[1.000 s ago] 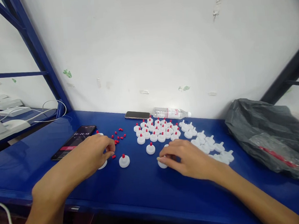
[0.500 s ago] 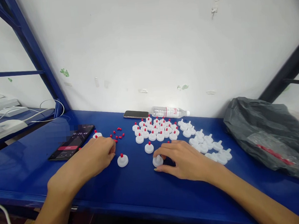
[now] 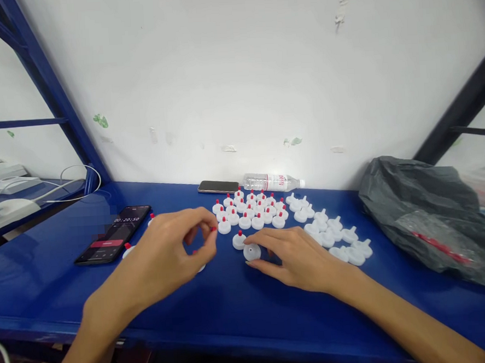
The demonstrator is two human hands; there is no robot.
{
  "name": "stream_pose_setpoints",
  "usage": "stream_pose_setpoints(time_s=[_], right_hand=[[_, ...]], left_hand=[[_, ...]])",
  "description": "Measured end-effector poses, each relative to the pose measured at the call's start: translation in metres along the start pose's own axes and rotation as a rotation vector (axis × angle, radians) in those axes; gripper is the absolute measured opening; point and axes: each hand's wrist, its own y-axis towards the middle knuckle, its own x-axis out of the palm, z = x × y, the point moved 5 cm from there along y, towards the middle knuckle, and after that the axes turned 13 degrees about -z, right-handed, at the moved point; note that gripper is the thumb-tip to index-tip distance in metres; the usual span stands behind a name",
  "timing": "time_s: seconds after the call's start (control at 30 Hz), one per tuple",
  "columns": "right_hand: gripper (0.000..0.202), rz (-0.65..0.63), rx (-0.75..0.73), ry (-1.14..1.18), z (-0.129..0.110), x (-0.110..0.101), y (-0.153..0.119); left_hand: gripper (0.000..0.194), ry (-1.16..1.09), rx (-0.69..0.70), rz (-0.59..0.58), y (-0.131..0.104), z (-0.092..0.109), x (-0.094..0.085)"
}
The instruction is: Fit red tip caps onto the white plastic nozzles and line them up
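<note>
Between thumb and forefinger, my left hand (image 3: 176, 243) pinches a small red cap (image 3: 213, 228) above the blue table. My right hand (image 3: 292, 255) holds a white round lid (image 3: 252, 251) by its edges, its nozzle tip pointing up toward the camera. Just behind that lid stands a white lid with a red tip (image 3: 239, 240). A cluster of red-tipped white lids (image 3: 257, 220) sits farther back. To the right lie several white lids without red tips (image 3: 334, 228). Another red-tipped lid is partly hidden behind my left fingers.
A phone showing a timer (image 3: 114, 236) lies at the left. Against the wall are a second phone (image 3: 218, 186) and a clear bottle (image 3: 273, 182). A dark plastic bag (image 3: 417, 220) with a clear packet of red pieces (image 3: 441, 246) rests at the right.
My left hand has moved right and up from beside the loose red caps and now shows a red cap in its fingertips. The lid in my right hand has tilted toward the camera.
</note>
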Motion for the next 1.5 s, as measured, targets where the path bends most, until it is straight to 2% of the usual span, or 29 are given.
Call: stream_pose_setpoints(time_s=[0.17,0.37,0.67,0.9,1.33,1.43,1.5], right_hand=[[0.031,0.024,0.037,-0.030,0.000,-0.002,0.001],[0.025,0.051,-0.013,-0.025,-0.003,-0.005,0.000],[0.026,0.145,-0.053,-0.029,-0.002,-0.008,-0.002],[0.032,0.207,-0.010,-0.032,0.001,-0.009,-0.002],[0.034,0.244,0.022,0.017,0.006,-0.014,-0.005],[0.035,0.293,0.021,0.053,0.007,-0.013,-0.007],[0.033,0.365,-0.042,0.064,0.005,-0.013,-0.009]], left_hand=[[0.013,-0.127,0.092,-0.070,0.008,0.021,0.025],[0.014,-0.212,0.143,-0.105,0.013,0.026,0.042],[0.013,-0.195,0.078,-0.117,0.016,0.019,0.045],[0.011,-0.141,0.009,-0.117,0.016,0.014,0.043],[0.030,-0.051,0.004,-0.264,0.015,0.016,0.052],[0.032,-0.043,0.024,-0.307,0.013,0.018,0.055],[0.033,-0.070,0.030,-0.331,0.012,0.020,0.056]])
